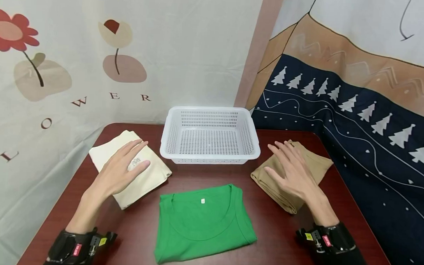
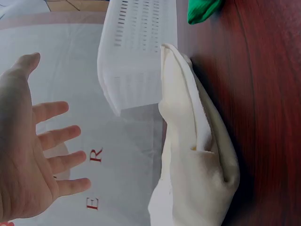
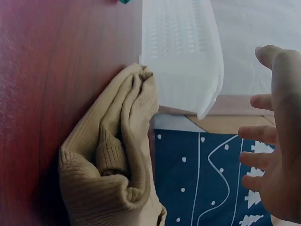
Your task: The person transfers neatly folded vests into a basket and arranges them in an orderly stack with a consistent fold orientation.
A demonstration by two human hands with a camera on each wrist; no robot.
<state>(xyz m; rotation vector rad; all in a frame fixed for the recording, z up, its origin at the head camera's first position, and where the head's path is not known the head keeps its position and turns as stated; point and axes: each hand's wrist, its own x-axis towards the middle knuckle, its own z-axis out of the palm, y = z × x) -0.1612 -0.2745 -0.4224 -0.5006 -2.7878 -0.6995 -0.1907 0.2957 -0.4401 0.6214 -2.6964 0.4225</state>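
My left hand hovers with straight, spread fingers above a folded cream garment on the left of the table. In the left wrist view a gap shows between that hand and the cream cloth. Over on the right, my right hand is held the same way above a folded tan ribbed garment. The right wrist view shows that hand apart from the tan cloth. Between them a folded green shirt lies flat, neckline up, untouched.
A white perforated plastic basket stands at the table's back middle, with nothing visible inside. The dark red-brown table meets a white printed curtain behind and a navy tree-patterned cloth at the right.
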